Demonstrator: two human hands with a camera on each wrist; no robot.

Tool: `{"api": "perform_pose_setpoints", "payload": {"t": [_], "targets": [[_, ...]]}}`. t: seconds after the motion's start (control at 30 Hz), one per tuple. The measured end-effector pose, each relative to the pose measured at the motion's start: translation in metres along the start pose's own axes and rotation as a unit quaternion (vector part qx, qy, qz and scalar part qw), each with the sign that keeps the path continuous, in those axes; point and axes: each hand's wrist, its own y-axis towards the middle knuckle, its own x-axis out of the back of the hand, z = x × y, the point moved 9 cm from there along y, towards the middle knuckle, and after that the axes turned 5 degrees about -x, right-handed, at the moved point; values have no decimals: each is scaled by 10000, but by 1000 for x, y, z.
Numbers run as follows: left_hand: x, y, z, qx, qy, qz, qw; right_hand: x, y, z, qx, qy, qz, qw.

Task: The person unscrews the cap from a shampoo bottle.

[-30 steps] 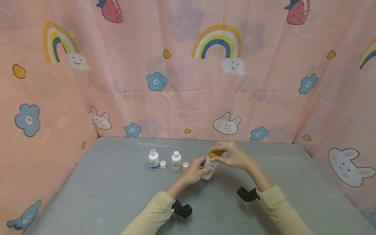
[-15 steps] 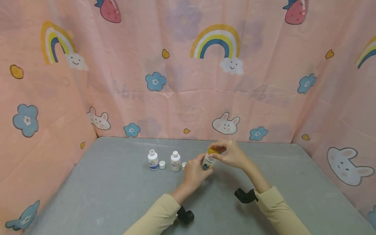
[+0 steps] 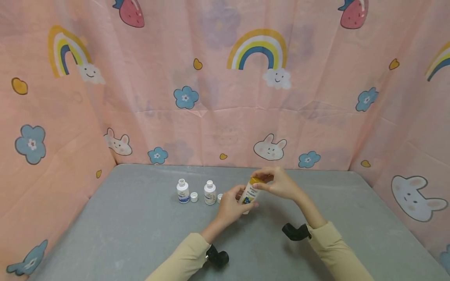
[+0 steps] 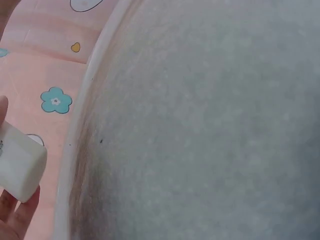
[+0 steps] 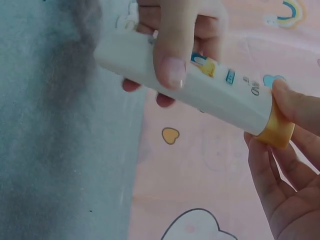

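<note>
A white bottle (image 3: pixel 249 194) with a yellow cap (image 3: pixel 255 180) is held tilted above the table, its cap end up and to the right. My left hand (image 3: pixel 228 207) grips the bottle's body, thumb across the front. At the top, my right hand (image 3: pixel 281 184) pinches the cap between thumb and fingers. The right wrist view shows the cap (image 5: pixel 278 128) on the bottle and coloured print along the side. Only the pale bottom end of the bottle (image 4: pixel 22 162) and some fingertips appear in the left wrist view.
Left of my hands stand two small white bottles, one with a blue label (image 3: pixel 183 194) and one with a pale label (image 3: pixel 209 195), both uncapped. A white cap (image 3: pixel 194 197) lies between them; another cap (image 3: pixel 220 198) is partly hidden by my left hand. A printed pink curtain (image 3: pixel 225 128) borders the grey table (image 3: pixel 140 234).
The bottle has turned in my left hand, so its coloured print now shows. My left hand rolled round and partly back. My right hand stays at the cap.
</note>
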Motion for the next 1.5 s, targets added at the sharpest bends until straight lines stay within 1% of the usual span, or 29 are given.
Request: {"api": "perform_pose_setpoints", "payload": {"t": [0.1, 0.3, 0.47, 0.6, 0.7, 0.87, 1.03, 1.2, 1.3, 1.43, 1.5], "targets": [[-2, 0, 2, 45, -314, 266, 9991, 1, 0, -2, -113, 108, 100, 9998], [-9, -2, 3, 80, -462, 721, 9963, 3, 1, -5, -322, 165, 112, 9993], [-12, -3, 3, 132, -586, 858, 9945, 3, 2, -5, -353, 191, 210, 9990], [-15, -4, 4, 230, -712, 1054, 9916, 3, 1, -6, -349, 252, 357, 9984], [-17, -3, 4, 338, -960, 1220, 9873, 5, 0, -4, -167, 276, 332, 9989], [-16, -1, 0, 424, -1267, 1435, 9806, 11, -1, 7, 435, 203, 149, 9987], [-16, 0, -4, 371, -1223, 1598, 9788, 12, -4, 11, 941, 115, 134, 9954], [-18, -3, -4, 407, -1209, 1812, 9751, 10, -7, 14, 1340, 23, 300, 9905], [-19, -4, -2, 484, -1348, 1803, 9731, 9, -6, 15, 1369, -27, 283, 9902], [-15, 0, -2, 418, -1587, 1498, 9750, 10, -2, 12, 1137, -11, 189, 9933], [-13, 1, -3, 337, -1585, 1403, 9768, 10, -1, 8, 991, 77, 225, 9948]]}}
